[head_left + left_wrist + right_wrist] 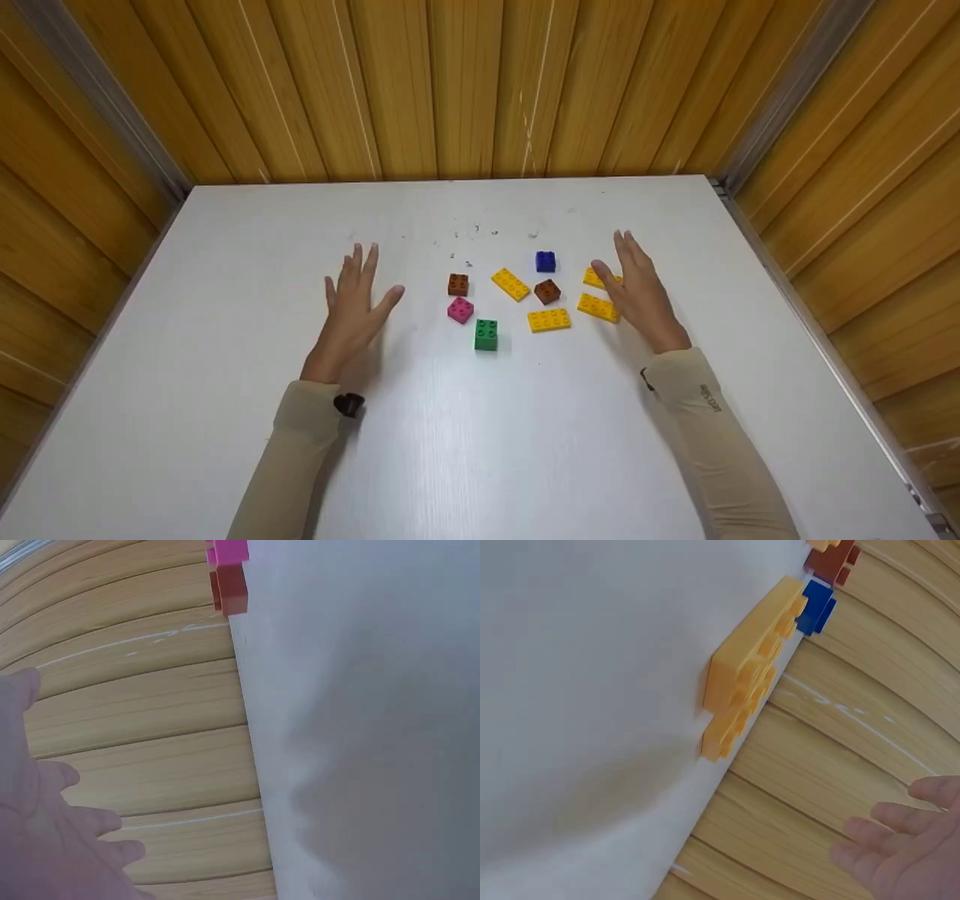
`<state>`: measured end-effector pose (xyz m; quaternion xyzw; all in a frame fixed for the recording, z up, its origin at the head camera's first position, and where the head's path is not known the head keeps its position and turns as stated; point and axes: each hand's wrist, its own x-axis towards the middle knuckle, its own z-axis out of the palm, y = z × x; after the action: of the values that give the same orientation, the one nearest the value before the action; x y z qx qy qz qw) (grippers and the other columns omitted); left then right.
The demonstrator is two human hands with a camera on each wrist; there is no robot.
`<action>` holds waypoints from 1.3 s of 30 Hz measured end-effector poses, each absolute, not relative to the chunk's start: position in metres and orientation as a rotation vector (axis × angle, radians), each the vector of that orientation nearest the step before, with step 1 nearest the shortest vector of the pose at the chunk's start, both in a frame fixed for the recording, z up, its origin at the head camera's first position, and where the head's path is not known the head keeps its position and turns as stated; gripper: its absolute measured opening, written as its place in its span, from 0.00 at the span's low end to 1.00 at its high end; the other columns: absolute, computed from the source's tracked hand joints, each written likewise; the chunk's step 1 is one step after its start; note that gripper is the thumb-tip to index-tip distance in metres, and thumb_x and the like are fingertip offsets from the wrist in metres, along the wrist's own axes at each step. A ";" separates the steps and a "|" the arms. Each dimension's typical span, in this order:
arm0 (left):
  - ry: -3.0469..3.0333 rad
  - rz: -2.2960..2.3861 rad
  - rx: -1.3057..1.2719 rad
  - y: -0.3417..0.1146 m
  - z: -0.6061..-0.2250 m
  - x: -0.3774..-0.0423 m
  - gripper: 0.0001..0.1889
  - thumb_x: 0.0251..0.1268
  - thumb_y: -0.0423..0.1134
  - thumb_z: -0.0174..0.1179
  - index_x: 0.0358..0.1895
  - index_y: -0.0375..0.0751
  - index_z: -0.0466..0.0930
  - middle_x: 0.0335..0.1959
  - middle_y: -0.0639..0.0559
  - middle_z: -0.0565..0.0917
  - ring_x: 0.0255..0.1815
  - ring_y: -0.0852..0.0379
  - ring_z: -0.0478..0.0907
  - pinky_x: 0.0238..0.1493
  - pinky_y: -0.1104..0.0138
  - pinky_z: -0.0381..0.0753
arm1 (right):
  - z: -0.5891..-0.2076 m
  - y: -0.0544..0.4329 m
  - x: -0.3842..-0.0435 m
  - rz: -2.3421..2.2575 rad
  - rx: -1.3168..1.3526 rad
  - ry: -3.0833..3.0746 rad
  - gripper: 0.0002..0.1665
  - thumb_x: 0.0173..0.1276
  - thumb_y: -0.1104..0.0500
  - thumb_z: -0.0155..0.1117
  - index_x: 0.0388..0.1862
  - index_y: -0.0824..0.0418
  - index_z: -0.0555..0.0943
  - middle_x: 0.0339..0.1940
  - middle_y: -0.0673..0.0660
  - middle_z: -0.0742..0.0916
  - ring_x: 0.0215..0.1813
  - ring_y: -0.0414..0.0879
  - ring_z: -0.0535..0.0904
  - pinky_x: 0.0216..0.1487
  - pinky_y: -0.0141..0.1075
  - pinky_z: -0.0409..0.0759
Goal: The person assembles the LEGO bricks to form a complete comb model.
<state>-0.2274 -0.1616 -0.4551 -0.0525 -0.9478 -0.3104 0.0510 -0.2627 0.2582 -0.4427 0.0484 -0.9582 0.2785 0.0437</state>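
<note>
My left hand (352, 300) hovers over the white table (225, 300) with straight fingers, left of the bricks, holding nothing; its fingers (67, 840) show at the left wrist view's lower left. My right hand (637, 289) is open too, palm inward, just right of two yellow flat bricks (598, 307); its fingers (900, 855) appear low in the right wrist view. Between the hands lie a brown brick (458, 284), a pink brick (460, 310), a green brick (486, 334), a yellow plate (511, 284), a blue brick (546, 261), another brown brick (547, 291) and a yellow plate (549, 320).
Wooden panel walls (480, 82) close in the table at the back and both sides. Small dark specks (472, 229) mark the table behind the bricks. A dark band (349, 405) sits at my left wrist.
</note>
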 end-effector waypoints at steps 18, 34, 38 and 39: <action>-2.865 -1.631 -0.602 -0.128 -0.480 -0.222 0.44 0.60 0.62 0.59 0.77 0.63 0.46 0.77 0.60 0.54 0.79 0.52 0.47 0.75 0.43 0.48 | -0.449 0.243 -0.274 1.339 0.177 -3.036 0.47 0.65 0.37 0.59 0.76 0.57 0.57 0.76 0.60 0.64 0.74 0.58 0.63 0.72 0.49 0.64; -2.811 -1.915 -0.833 -0.101 -0.496 -0.220 0.39 0.59 0.46 0.67 0.73 0.42 0.60 0.73 0.49 0.65 0.75 0.50 0.58 0.75 0.56 0.56 | -0.457 0.234 -0.281 1.286 0.249 -3.139 0.43 0.64 0.42 0.64 0.72 0.61 0.65 0.68 0.63 0.74 0.68 0.59 0.70 0.69 0.50 0.69; -2.845 -1.900 -0.797 -0.095 -0.500 -0.219 0.38 0.59 0.45 0.67 0.72 0.44 0.62 0.72 0.51 0.66 0.75 0.54 0.60 0.75 0.57 0.57 | -0.459 0.233 -0.283 1.291 0.253 -3.163 0.42 0.63 0.43 0.65 0.71 0.62 0.66 0.67 0.63 0.74 0.67 0.59 0.71 0.67 0.50 0.71; -2.855 -1.887 -0.782 -0.094 -0.502 -0.218 0.37 0.59 0.45 0.67 0.72 0.45 0.63 0.72 0.52 0.67 0.74 0.54 0.61 0.75 0.57 0.57 | -0.459 0.232 -0.283 1.297 0.246 -3.172 0.42 0.63 0.43 0.66 0.70 0.62 0.66 0.67 0.62 0.75 0.67 0.59 0.71 0.67 0.50 0.71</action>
<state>-0.2183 -0.0939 -0.5016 -0.2189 -0.7995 -0.5285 -0.1832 -0.2830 0.2323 -0.4594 0.0708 -0.9133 0.3733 -0.1465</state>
